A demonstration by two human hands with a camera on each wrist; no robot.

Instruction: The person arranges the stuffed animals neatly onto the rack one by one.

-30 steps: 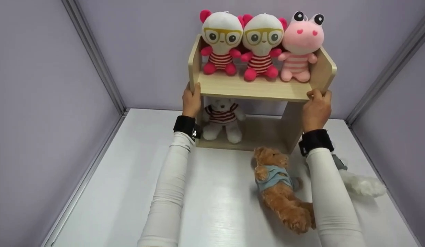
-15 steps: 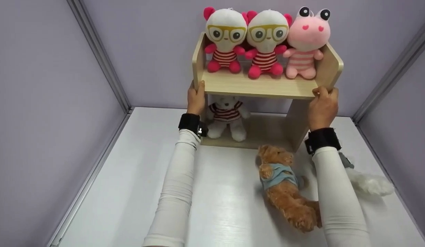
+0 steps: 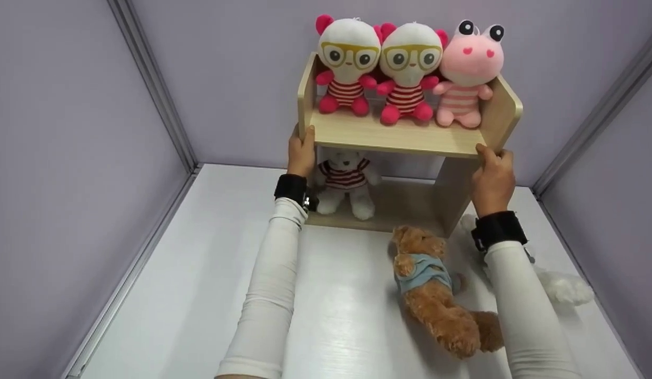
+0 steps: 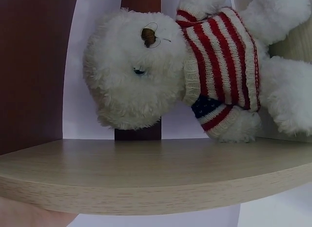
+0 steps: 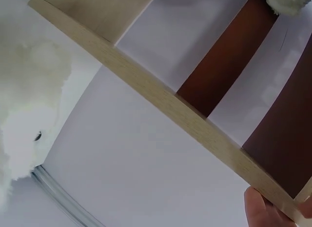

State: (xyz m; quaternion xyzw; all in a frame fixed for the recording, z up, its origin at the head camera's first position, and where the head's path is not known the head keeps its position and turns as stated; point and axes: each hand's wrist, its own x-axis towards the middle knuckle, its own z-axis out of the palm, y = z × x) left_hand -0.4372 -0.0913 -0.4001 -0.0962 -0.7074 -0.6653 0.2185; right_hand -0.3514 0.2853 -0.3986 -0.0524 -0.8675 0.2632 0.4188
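Note:
A light wooden two-tier shelf (image 3: 399, 138) stands against the back wall. My left hand (image 3: 301, 152) grips its left side panel at the height of the upper board, thumb on the front. At the opposite side my right hand (image 3: 493, 179) holds the right panel (image 5: 195, 124) just below the upper board's corner. Two white-and-pink plush bears with glasses (image 3: 347, 63) (image 3: 410, 68) and a pink plush frog (image 3: 465, 79) sit on the upper board. Below, a white teddy bear (image 4: 141, 66) in a striped sweater sits at the left of the lower compartment.
A brown teddy bear (image 3: 426, 295) in a blue top lies on the white table (image 3: 331, 316) in front of the shelf. A white plush toy (image 3: 563, 287) lies to the right, partly hidden behind my right arm. Grey walls (image 3: 94, 131) enclose the table.
My right hand has slid slightly down the right panel from the upper board's corner. The left hand keeps its hold. The head view has shifted a little; the toys look unmoved on the shelf.

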